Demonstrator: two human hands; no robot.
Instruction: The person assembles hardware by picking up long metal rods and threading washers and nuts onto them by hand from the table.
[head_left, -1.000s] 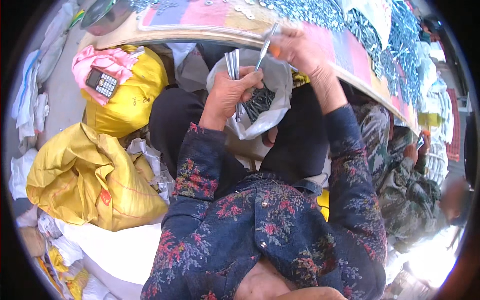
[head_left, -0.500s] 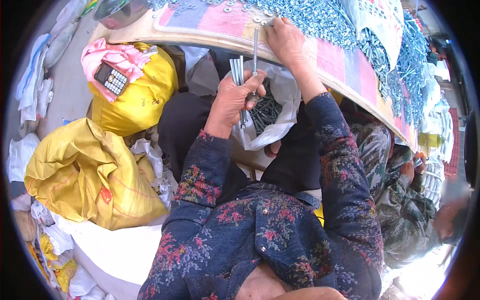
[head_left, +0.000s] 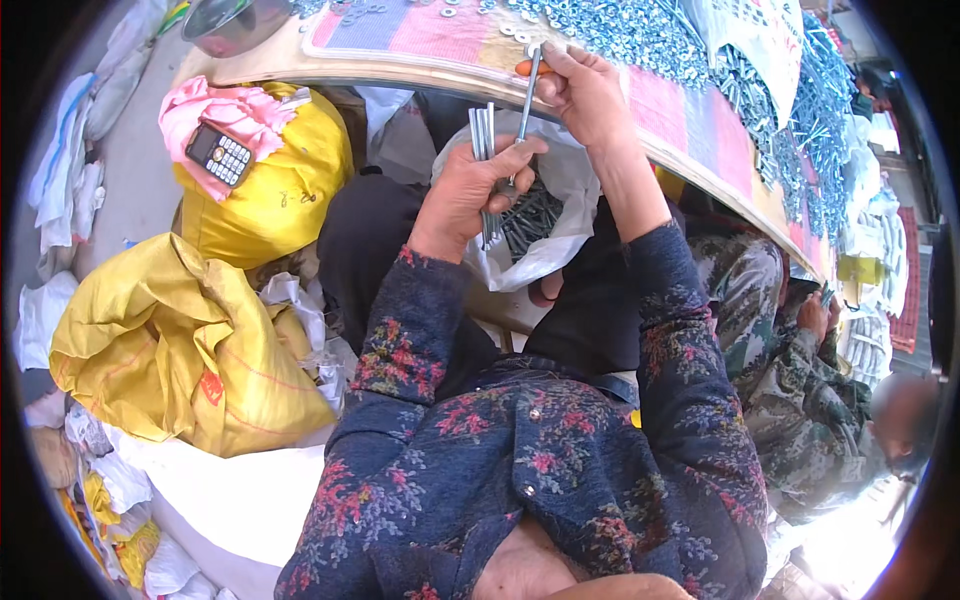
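My left hand (head_left: 468, 190) grips a small bundle of long grey metal bolts (head_left: 482, 135), held upright over a white plastic bag (head_left: 560, 235) on my lap that holds more bolts. My right hand (head_left: 583, 88) is at the table's near edge and pinches a single long bolt (head_left: 527, 100) near its top end, its lower end reaching down to my left hand. Small washers or nuts (head_left: 515, 32) lie scattered on the table just beyond my right hand. Both forearms are in dark flowered sleeves.
The curved table (head_left: 420, 68) carries a striped cloth and a large heap of bolts (head_left: 640, 30) at the back right. Yellow sacks (head_left: 180, 340) stand on my left, one topped by a pink cloth and a calculator (head_left: 222, 155). A person in camouflage (head_left: 800, 380) sits to my right.
My right hand has moved up from the bag to the table edge, carrying the single bolt upright. My left hand still holds the bundle, and the view has shifted slightly downward.
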